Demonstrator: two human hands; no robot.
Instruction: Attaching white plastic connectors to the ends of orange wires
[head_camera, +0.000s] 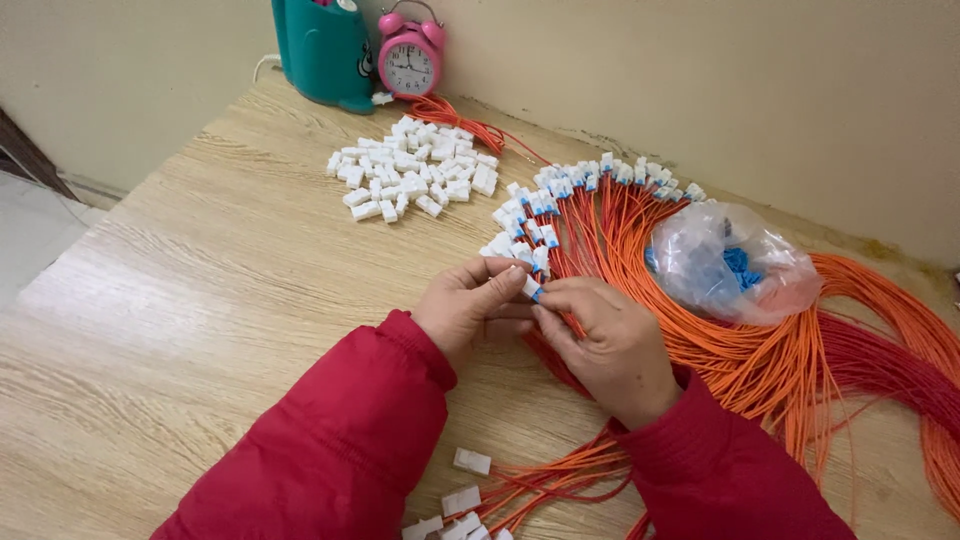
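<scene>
— Where are the hands?

— Both are in the middle of the tabletop (200, 300), close together, in red sleeves (340, 440). The left hand (468, 305) is curled, with its thumb and pointing finger pinched on a small white connector (531, 288). The right hand (608, 345) lies knuckles up, and its fingertips (548, 300) meet the same little piece from the other side. So both grips are narrow, closed on that one connector.

— Where is it, then?

— Right between the two hands, at the near end of the row of white and blue connectors (560, 190) on the orange wires (780, 370). A bit of blue shows at its tip.

— What can't you see well?

— The right palm is turned away, so I can't tell what sits under it. The wire going into the piece is hidden by the fingers. The clear bag (735, 265) on the right is cloudy; only blue bits show inside. Far off lie a pile of loose white connectors (415, 165), a pink alarm clock (410, 55), and a teal holder (325, 50) cut off at the top. More white pieces (462, 500) are cut off at the near edge.
</scene>
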